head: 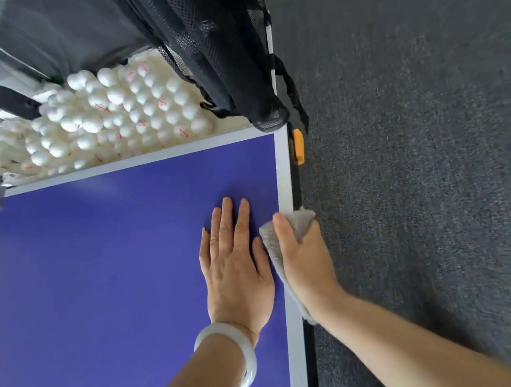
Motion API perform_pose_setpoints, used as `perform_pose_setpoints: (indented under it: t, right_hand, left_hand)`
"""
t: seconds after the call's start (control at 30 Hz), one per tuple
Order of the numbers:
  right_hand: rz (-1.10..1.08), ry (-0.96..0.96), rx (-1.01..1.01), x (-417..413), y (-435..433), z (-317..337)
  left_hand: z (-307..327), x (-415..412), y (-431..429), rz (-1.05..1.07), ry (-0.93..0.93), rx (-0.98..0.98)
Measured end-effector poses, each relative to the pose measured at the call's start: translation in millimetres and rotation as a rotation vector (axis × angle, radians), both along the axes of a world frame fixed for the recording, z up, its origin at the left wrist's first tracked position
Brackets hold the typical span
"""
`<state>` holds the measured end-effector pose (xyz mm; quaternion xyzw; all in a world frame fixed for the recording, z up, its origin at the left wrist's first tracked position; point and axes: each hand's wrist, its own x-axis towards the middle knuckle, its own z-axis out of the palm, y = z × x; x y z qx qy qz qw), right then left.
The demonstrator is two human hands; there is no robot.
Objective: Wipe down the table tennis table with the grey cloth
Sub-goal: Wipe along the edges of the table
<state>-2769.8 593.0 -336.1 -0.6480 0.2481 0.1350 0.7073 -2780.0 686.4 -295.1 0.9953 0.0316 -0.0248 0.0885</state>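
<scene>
My right hand (307, 262) holds the soft, fluffy grey cloth (301, 221) against the long side of the table tennis table with the smooth blue top (107, 270). The cloth is folded over the white border stripe (282, 171). My thumb lies straight on top of it, and the other fingers bend down over the side, where I cannot see them. My left hand (234, 265) is flat on the blue surface just beside it, with the fingers straight and holding nothing.

What could go wrong, I think: the cloth hangs partly over the edge, so if my grip gets loose during a stroke it may fall to the rough dark grey carpet (429, 162) and collect dust. A long stroke toward the corner could catch on the small orange plastic clip (299, 146) or on the black mesh net (221, 45) that hangs there. Pulling this net may disturb the heap of white plastic balls (117, 115) behind the end of the table. Also my bare palm can leave marks on the top – this I would wipe again.

The top looks hard and a little glossy (light reflects on it), while the cloth is thick and matt. The pale, smooth round bangle (240, 349) on my left wrist is hard and could scratch or knock the surface.
</scene>
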Motion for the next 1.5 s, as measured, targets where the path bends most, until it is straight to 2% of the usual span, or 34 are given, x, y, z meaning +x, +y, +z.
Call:
perform_pose_setpoints:
  t: [0.23, 0.3, 0.53, 0.7, 0.8, 1.0, 1.07, 1.17, 1.27, 1.37, 1.5]
  right_hand:
    - [-0.025, 0.146, 0.013, 124, -14, 4]
    - [-0.008, 0.125, 0.006, 111, -15, 5]
    - [-0.016, 0.095, 0.072, -36, 1, -1]
    - [-0.007, 0.136, 0.053, 9, -4, -1]
    - [-0.047, 0.121, 0.108, 33, -8, 3]
    - [-0.003, 0.138, 0.158, -65, 3, -7]
    - [0.009, 0.147, 0.147, -70, 4, -7]
    - [0.026, 0.126, 0.114, -64, 1, -4]
    - [0.048, 0.106, 0.088, -63, 0, -5]
    - [0.059, 0.096, 0.046, -62, -1, -4]
    - [0.082, 0.074, 0.074, -62, -3, -3]
  left_hand:
    - [0, -1, 2, -0.013, -0.019, 0.004]
    - [-1, -1, 1, -0.012, -0.024, -0.003]
    - [1, -1, 2, -0.02, -0.022, -0.044]
    - [-2, -1, 4, -0.018, -0.052, -0.058]
    - [-4, -1, 5, -0.026, -0.069, -0.052]
    - [-6, -1, 7, -0.028, -0.103, -0.097]
    - [-7, -1, 8, -0.033, -0.118, -0.122]
    - [-7, -1, 11, -0.01, -0.147, -0.226]
    - [0, -8, 10, 0.062, -0.175, -0.435]
    - [5, -42, 4, 0.044, -0.159, -0.49]
    - [2, -156, 16, -0.067, -0.079, -0.264]
